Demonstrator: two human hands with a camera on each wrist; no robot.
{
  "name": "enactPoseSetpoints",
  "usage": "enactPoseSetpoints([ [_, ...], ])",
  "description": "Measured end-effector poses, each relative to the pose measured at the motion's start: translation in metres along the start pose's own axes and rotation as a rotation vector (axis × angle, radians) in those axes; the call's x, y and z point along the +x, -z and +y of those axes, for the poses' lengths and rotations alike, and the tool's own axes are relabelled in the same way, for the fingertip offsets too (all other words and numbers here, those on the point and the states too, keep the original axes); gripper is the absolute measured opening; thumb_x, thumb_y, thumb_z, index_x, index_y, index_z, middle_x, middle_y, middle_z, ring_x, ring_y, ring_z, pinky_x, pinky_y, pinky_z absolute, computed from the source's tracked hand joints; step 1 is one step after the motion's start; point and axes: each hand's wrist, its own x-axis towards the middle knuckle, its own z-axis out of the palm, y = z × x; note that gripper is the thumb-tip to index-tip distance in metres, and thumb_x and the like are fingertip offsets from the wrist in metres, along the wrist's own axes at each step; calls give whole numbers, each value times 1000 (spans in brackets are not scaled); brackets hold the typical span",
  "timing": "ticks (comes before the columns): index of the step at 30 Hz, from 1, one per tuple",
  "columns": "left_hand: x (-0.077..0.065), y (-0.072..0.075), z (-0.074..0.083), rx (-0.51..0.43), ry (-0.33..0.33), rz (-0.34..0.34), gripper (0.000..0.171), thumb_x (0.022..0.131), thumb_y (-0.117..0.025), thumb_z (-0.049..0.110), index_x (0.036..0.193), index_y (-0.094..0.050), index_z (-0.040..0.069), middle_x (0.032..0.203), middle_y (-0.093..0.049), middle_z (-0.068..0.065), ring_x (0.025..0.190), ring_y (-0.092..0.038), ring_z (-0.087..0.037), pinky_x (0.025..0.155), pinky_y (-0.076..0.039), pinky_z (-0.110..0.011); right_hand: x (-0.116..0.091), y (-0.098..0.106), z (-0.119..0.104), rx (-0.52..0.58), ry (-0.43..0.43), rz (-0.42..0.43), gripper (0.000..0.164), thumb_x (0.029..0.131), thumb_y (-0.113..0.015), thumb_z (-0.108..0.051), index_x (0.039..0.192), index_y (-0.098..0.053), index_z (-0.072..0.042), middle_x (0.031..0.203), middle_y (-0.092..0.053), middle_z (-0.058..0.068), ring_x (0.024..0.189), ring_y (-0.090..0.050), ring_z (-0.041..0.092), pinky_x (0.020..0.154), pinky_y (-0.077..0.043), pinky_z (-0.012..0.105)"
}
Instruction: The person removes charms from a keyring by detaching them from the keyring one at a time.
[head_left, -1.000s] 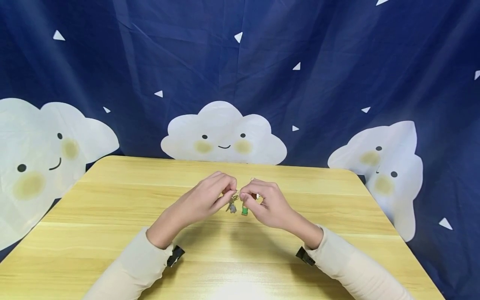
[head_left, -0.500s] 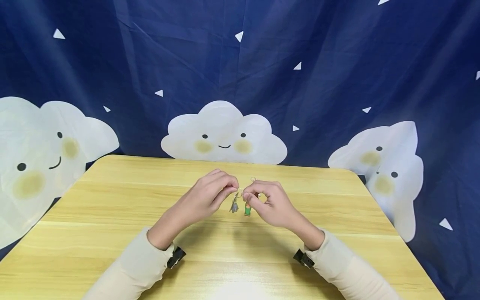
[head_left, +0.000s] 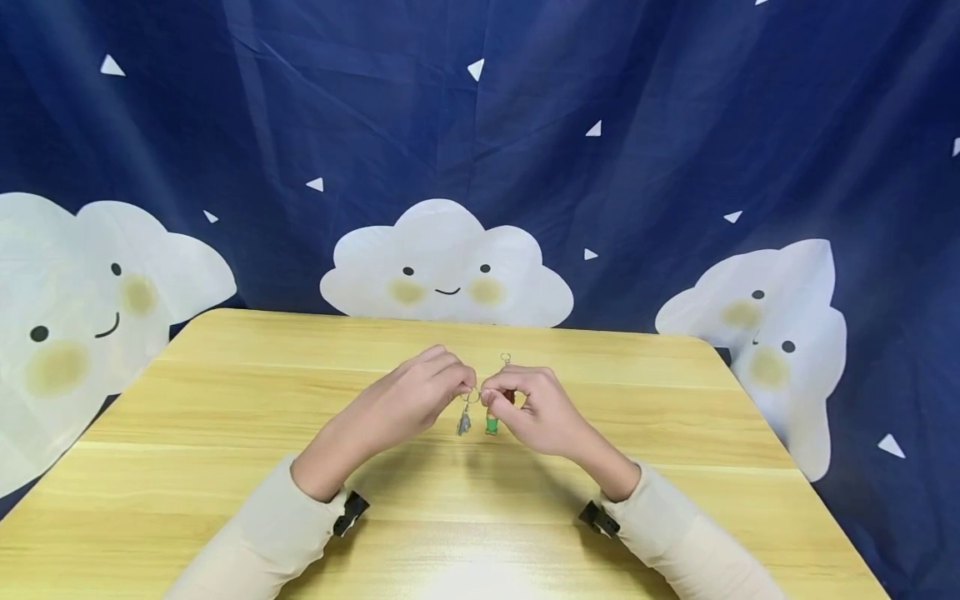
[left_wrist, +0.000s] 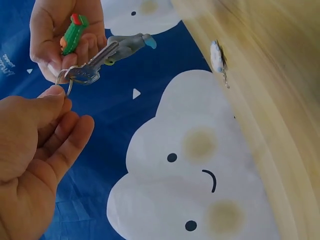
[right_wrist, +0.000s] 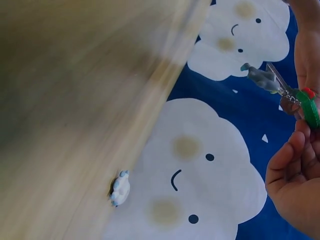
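My left hand [head_left: 412, 396] pinches a thin metal key ring [left_wrist: 69, 89] between thumb and forefinger. From the ring dangle a silver key [left_wrist: 86, 74] and a grey figure charm [left_wrist: 129, 46] with a light blue end. Opposite, my right hand [head_left: 536, 410] holds a small green figure charm [left_wrist: 73, 37] with red and orange parts; the charm hangs below its thumb and forefinger. The right fingertips are right at the ring's edge, and what they pinch is partly hidden. Both hands are raised over the table [head_left: 300, 433].
A white and light blue charm [left_wrist: 216, 56] with a short chain lies on the table, mostly behind the right hand in the head view; its ring [head_left: 506, 358] shows past the knuckles. A dark blue curtain [head_left: 420, 100] with clouds hangs beyond the table's far edge.
The left hand has lowered slightly and turned the key ring, so its loop now shows more openly between the hands. The grey charm hangs a little lower; the right hand has barely shifted.
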Motion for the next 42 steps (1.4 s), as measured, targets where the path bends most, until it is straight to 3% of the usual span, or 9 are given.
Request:
enactPoseSetpoints([
  [4,0,-4,0,-95,86,25,9,94,-72,3,100,-66,6,93,-66,0,87,-59,-15,77,-53,-25,-1,0,2,5,-27,28,25,91,-58,0,78,-71,-17,72,-63,-9,63,-54,6,54,-47,27],
  [11,3,-4,4,-418,433,32,8,98,-70,14,104,-72,9,91,-70,6,83,-65,-7,77,-58,-26,-1,2,0,-9,-2,140,23,91,-60,3,83,-73,-15,72,-67,-6,67,-58,8,61,-50,27],
  [15,3,-5,5,-463,518,35,8,99,-69,15,104,-73,10,92,-73,4,84,-68,-7,77,-59,-25,0,3,-1,-12,5,158,22,92,-61,2,85,-73,-16,72,-67,-8,69,-59,8,62,-50,27],
  [19,4,-8,6,-440,503,103,5,99,-69,12,102,-73,10,93,-74,2,85,-70,-8,78,-59,-25,-1,2,-2,5,-9,146,22,92,-62,1,84,-74,-16,73,-67,-9,71,-62,9,65,-52,28],
  [26,4,-9,9,-346,356,201,4,98,-69,7,102,-71,7,92,-71,1,86,-67,-12,76,-59,-28,-2,3,-3,34,-11,120,21,90,-61,-1,80,-73,-16,73,-67,-8,67,-59,9,59,-50,28],
  [42,4,-3,8,-175,208,103,4,97,-69,5,98,-73,6,92,-71,-1,85,-63,-14,74,-56,-28,-2,4,0,-37,34,82,20,93,-62,-4,83,-73,-16,75,-65,-7,65,-55,7,57,-46,24],
])
